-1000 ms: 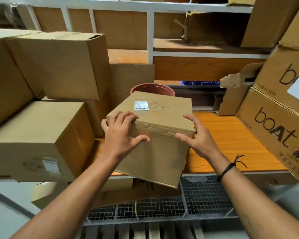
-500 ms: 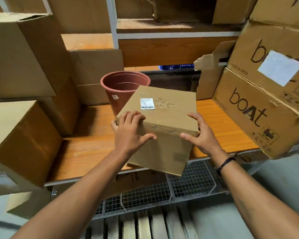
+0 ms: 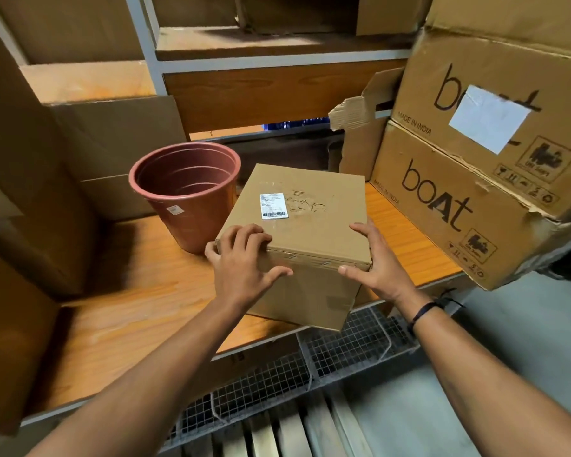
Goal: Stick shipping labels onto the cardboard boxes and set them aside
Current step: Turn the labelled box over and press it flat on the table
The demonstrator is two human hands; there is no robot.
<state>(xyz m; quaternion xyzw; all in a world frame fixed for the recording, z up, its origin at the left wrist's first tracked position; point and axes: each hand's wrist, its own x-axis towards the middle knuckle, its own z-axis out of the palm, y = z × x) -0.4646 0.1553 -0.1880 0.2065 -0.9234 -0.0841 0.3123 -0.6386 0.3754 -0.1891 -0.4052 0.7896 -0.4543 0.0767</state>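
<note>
An orange wooden shelf board (image 3: 119, 311) runs from 8 o'clock to 3 o'clock across the view, with wire mesh (image 3: 343, 347) below its front edge at 5 o'clock. At 2 to 3 o'clock two big cartons are stacked: the upper boAt carton (image 3: 541, 77) sits on the lower boAt carton (image 3: 442, 225), whose near corner juts past the shelf's front edge. Plain brown boxes (image 3: 119, 133) fill the 9 to 10 o'clock side, blurred at the edge.

In the middle is the cardboard box (image 3: 310, 199), tilted, its lower near corner hanging out over the shelf's front edge. I cannot tell whether it touches the board. Just beside it at its 9 o'clock stands a terracotta-coloured plastic plant pot (image 3: 192, 206), upright and open-mouthed.

The left hand (image 3: 244, 268) grips the box's near left corner, fingers curled over the top edge, thumb spread on the front face. The right hand (image 3: 376, 268) holds the near right corner, fingers along the side, thumb on the front edge.

A white paper sheet (image 3: 488, 118) covers part of the upper carton's print. A shipping label (image 3: 273, 206) with a barcode is stuck on the box's top, at 11 o'clock of the left hand. A black wristband (image 3: 422, 313) circles the right wrist.
</note>
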